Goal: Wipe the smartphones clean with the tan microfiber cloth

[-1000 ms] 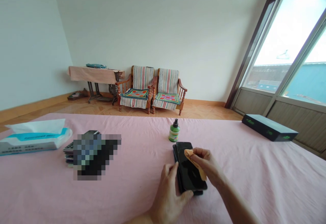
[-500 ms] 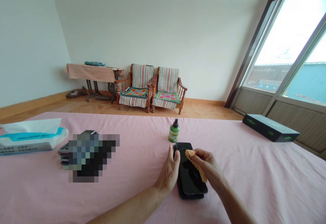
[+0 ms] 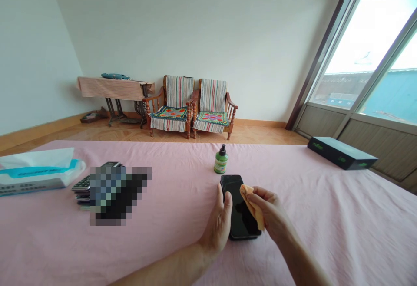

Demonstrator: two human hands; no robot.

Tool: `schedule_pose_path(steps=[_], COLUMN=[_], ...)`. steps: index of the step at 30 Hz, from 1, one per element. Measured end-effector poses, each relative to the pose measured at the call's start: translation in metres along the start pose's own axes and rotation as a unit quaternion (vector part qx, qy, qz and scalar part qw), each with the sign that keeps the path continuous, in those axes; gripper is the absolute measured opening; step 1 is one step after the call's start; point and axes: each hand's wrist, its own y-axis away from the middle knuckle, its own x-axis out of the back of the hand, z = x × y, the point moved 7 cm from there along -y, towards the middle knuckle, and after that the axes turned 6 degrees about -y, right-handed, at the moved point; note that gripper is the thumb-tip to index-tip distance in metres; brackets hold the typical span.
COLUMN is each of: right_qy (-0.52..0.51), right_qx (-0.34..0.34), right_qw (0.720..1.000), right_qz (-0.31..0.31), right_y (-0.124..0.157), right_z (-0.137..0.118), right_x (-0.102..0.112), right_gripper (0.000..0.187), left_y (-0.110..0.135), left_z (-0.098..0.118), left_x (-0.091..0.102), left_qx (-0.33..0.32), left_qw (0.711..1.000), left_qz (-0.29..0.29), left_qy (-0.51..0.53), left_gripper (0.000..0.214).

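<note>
A black smartphone [image 3: 240, 208] lies face up on the pink cloth, its dark screen reflecting light. Another dark flat thing shows just beneath its lower edge. My left hand [image 3: 221, 218] grips the phone's left side, thumb at the screen's edge and fingers along the far side, partly hidden. Pinched in my right hand [image 3: 269, 208] is a folded orange cloth [image 3: 252, 205], held over the right part of the screen; whether it touches the glass I cannot tell. A green spray bottle [image 3: 221, 161] with a black top stands just beyond the phone.
On the left, a stack of phones [image 3: 81, 186] is partly blurred out, beside a pack of tissues [image 3: 39, 175]. A black box [image 3: 340, 153] rests at the far right of the pink cloth [image 3: 176, 216]. Two wooden armchairs [image 3: 213, 99] stand beyond.
The phone has shifted into line with the dark thing beneath it, and my left hand has closed in along its side. The orange cloth has moved slightly right. The view has tilted a little.
</note>
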Motion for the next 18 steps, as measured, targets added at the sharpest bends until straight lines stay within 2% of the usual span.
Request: schedule_pose_path(steps=[8, 18], right_qy=[-0.007, -0.027], right_qx=[0.013, 0.01], right_qw=[1.0, 1.0], right_qz=[0.006, 0.008], right_y=[0.009, 0.007], right_z=[0.003, 0.008], right_x=[-0.007, -0.004], right_gripper=[0.036, 0.034], left_y=[0.002, -0.001], left_z=[-0.001, 0.0], left_x=[-0.007, -0.018], left_qx=[0.004, 0.028], left_qw=[0.997, 0.997], left_qz=[0.07, 0.075], left_qy=[0.025, 0.015], left_gripper=[0.064, 0.064])
